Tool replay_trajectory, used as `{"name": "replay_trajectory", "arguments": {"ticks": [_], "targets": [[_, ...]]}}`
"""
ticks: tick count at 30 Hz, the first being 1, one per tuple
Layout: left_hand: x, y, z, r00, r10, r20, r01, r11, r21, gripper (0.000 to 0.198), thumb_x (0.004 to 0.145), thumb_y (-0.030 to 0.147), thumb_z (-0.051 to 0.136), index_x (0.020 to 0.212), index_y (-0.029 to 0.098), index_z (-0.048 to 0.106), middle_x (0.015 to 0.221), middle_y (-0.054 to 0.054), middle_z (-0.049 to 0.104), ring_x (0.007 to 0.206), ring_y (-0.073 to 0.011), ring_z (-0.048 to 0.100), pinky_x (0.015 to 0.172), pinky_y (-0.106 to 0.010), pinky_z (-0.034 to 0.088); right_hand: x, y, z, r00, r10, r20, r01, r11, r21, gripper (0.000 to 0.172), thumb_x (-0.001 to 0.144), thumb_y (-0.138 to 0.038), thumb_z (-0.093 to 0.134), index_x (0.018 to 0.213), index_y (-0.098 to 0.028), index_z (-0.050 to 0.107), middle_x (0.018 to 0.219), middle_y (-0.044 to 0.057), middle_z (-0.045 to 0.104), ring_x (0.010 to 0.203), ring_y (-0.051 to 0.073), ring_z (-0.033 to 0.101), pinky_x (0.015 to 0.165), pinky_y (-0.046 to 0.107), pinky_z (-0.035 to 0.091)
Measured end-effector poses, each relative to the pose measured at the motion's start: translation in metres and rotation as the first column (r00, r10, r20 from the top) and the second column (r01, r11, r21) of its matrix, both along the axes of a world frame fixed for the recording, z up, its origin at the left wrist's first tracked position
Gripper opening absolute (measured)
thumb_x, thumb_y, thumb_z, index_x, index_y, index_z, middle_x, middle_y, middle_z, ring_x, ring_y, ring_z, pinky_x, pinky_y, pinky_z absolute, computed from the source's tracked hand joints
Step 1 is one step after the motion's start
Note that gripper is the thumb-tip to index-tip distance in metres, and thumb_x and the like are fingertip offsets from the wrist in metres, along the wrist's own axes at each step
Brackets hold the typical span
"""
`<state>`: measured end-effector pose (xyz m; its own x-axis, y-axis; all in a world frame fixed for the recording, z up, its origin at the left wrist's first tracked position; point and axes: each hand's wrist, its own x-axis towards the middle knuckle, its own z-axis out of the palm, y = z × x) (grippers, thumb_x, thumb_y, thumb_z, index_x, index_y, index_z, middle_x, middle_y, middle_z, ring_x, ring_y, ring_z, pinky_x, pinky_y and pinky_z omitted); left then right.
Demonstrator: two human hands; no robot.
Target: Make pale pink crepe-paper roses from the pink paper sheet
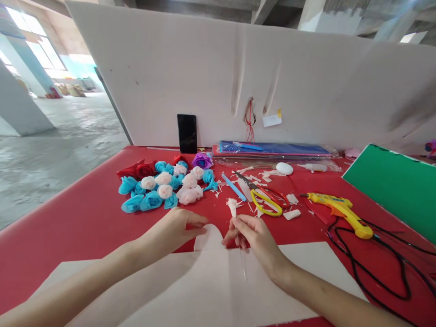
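My right hand (pixel 250 231) is closed on a thin clear stick (pixel 243 261) whose top carries a small pale paper flower bud (pixel 232 205). The stick slants down below the fingers over the white sheet. To its left, my left hand (pixel 180 229) has thumb and fingers together at the left edge of a rounded pale paper petal (pixel 209 238). The petal stands just behind the edge of the large white paper sheet (pixel 184 286). Some fingers of the right hand are hidden behind the stick and palm.
Blue, pink, red and purple paper flowers (pixel 165 190) cluster at left. Yellow-handled scissors (pixel 265 202), a blue pen (pixel 234 187) and paper scraps lie ahead. A yellow glue gun (pixel 340 209) with a looping black cord and a green board (pixel 395 190) are right. A phone (pixel 187 134) leans behind.
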<state>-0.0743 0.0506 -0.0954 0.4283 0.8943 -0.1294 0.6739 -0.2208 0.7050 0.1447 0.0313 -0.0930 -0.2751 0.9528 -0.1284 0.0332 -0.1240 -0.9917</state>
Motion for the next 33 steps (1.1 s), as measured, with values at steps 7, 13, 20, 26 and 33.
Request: {"name": "replay_trajectory", "arguments": {"ticks": [7,13,20,26,33], "targets": [[-0.003,-0.002,-0.01,0.997,-0.032,-0.063,0.036,0.998,0.05,0.023,0.1,0.035,0.063,0.115,0.019,0.069,0.12,-0.007,0.071,0.1,-0.025,0.071,0.087,-0.042,0.061,0.003,-0.002,-0.011,0.999,0.002,0.039,-0.004,0.999,0.047,0.031,0.087,-0.043,0.057,0.066,-0.021,0.054,0.061,0.007,0.076,0.055,0.015,0.049,0.051,0.027,0.035],[-0.006,0.0,-0.015,0.993,-0.078,-0.084,0.088,0.989,0.117,0.023,0.1,0.034,0.064,0.116,0.019,0.069,0.122,-0.008,0.07,0.102,-0.0247,0.07,0.089,-0.044,0.06,0.003,-0.004,-0.01,0.998,0.004,0.064,-0.008,0.998,0.068,0.029,0.09,-0.041,0.052,0.068,-0.022,0.054,0.061,0.006,0.075,0.055,0.015,0.049,0.052,0.028,0.033],[-0.004,-0.002,-0.014,0.992,-0.119,-0.046,0.126,0.965,0.23,0.024,0.1,0.033,0.064,0.118,0.018,0.067,0.12,-0.008,0.07,0.1,-0.0236,0.071,0.086,-0.044,0.061,0.004,-0.005,-0.008,0.998,-0.013,0.068,0.008,0.997,0.074,0.028,0.091,-0.039,0.05,0.069,-0.022,0.053,0.061,0.004,0.071,0.054,0.014,0.047,0.052,0.027,0.032],[-0.006,-0.006,-0.023,0.986,-0.167,0.016,0.153,0.936,0.317,0.02,0.101,0.032,0.063,0.115,0.018,0.068,0.115,-0.008,0.072,0.093,-0.0212,0.071,0.081,-0.04,0.062,0.006,-0.005,-0.008,0.996,-0.051,0.068,0.044,0.994,0.097,0.033,0.092,-0.041,0.05,0.067,-0.021,0.057,0.064,0.002,0.064,0.055,0.014,0.041,0.051,0.028,0.031],[-0.015,-0.007,-0.016,0.965,-0.259,0.035,0.225,0.894,0.388,0.018,0.101,0.031,0.062,0.113,0.018,0.069,0.115,-0.007,0.072,0.095,-0.0212,0.071,0.083,-0.041,0.062,0.005,-0.005,-0.007,0.996,-0.059,0.071,0.051,0.993,0.104,0.032,0.092,-0.04,0.049,0.069,-0.021,0.059,0.06,0.0,0.058,0.054,0.014,0.04,0.05,0.028,0.029]]}}
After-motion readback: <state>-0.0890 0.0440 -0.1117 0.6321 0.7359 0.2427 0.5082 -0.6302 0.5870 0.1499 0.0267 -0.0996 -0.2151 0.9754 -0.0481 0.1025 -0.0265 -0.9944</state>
